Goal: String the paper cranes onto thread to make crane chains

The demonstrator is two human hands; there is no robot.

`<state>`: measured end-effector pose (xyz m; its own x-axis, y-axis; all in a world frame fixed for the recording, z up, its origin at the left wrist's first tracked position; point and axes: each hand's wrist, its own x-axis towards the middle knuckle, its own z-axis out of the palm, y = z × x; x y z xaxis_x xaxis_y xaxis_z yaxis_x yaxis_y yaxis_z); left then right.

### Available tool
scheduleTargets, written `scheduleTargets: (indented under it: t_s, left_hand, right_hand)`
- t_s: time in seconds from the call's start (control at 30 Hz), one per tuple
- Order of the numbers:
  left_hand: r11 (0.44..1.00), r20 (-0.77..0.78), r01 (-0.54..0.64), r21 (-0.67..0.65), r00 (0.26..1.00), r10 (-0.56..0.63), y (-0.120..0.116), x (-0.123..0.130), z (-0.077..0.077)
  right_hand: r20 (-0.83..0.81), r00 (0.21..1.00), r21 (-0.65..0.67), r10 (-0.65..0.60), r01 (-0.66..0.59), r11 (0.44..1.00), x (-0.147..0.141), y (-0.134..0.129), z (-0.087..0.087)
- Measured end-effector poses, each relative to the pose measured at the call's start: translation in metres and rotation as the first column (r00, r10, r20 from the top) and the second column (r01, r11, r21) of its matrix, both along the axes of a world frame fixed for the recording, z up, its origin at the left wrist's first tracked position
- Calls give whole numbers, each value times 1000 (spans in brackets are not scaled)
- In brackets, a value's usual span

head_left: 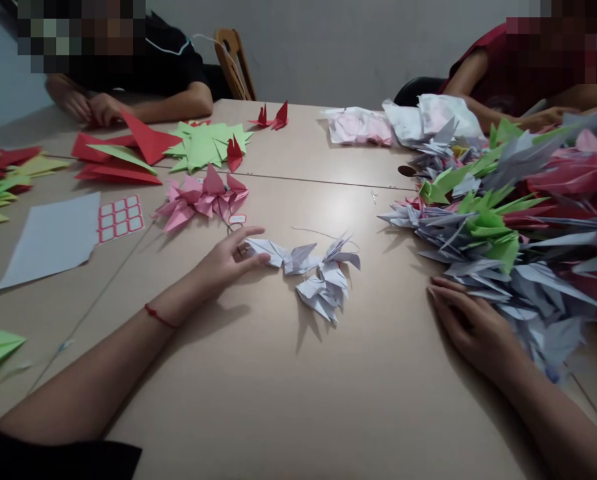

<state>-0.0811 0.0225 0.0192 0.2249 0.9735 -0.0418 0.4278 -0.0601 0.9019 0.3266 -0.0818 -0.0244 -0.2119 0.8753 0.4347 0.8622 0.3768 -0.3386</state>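
A string of white folded paper cranes (323, 280) lies bunched on the table in front of me. My left hand (228, 257) reaches in from the left, thumb and fingers closed around the white paper crane (267, 252) at the string's left end. A thin thread (311, 231) trails behind the bunch. My right hand (471, 327) rests on the table at the near left edge of a big heap of paper cranes (493, 227), mostly white and green with some red. Its fingers are curled with the tips together; whatever they hold, if anything, is hidden.
Pink cranes (206, 200) with a label lie beyond my left hand. Further left are a white sheet (51, 233), a red-bordered sticker sheet (121, 219), and red (123, 150) and green folded papers (203, 143). Plastic packets (358, 127) lie at the back. Two people sit opposite.
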Motion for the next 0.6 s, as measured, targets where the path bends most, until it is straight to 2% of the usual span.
scheduleTargets:
  t_s: [0.07, 0.13, 0.23, 0.3, 0.33, 0.37, 0.43, 0.5, 0.53, 0.6]
  left_hand:
    - [1000, -1, 18, -21, 1000, -18, 0, 2, -4]
    - [999, 25, -19, -36, 999, 20, 0, 5, -6]
    - [997, 40, -39, -65, 998, 42, -4, 8, -4]
    - [995, 21, -6, -96, 1000, 8, -8, 10, 2]
    - [994, 23, 13, -112, 1000, -10, -11, 10, 4]
    - [991, 48, 31, -131, 999, -25, -13, 11, 7]
    - [979, 145, 57, -195, 989, -29, -18, 12, 11]
    - [953, 261, 47, -301, 965, 35, -23, 15, 15]
    - [931, 310, 32, -364, 947, 89, -27, 17, 17]
    - [879, 375, -13, -477, 901, 216, -35, 24, 20]
  right_hand:
    - [-69, 997, 2, -37, 37, 999, 5, -11, 6]
    - [-112, 987, 57, -117, 124, 991, 3, -23, 17]
    - [-21, 972, 295, -233, 229, 927, -11, -32, 35]
    - [67, 960, 411, -272, 222, 884, -30, -31, 45]
    - [71, 961, 403, -268, 218, 889, -43, -29, 49]
    - [37, 977, 425, -209, 174, 888, -57, -26, 52]
    - [-12, 1000, 342, -29, 31, 939, -91, -19, 56]
    - [1, 992, 190, 125, -123, 974, -128, -14, 59]
    - [34, 986, 116, 165, -168, 979, -146, -12, 60]
    - [118, 979, 16, 167, -170, 985, -177, -7, 60]
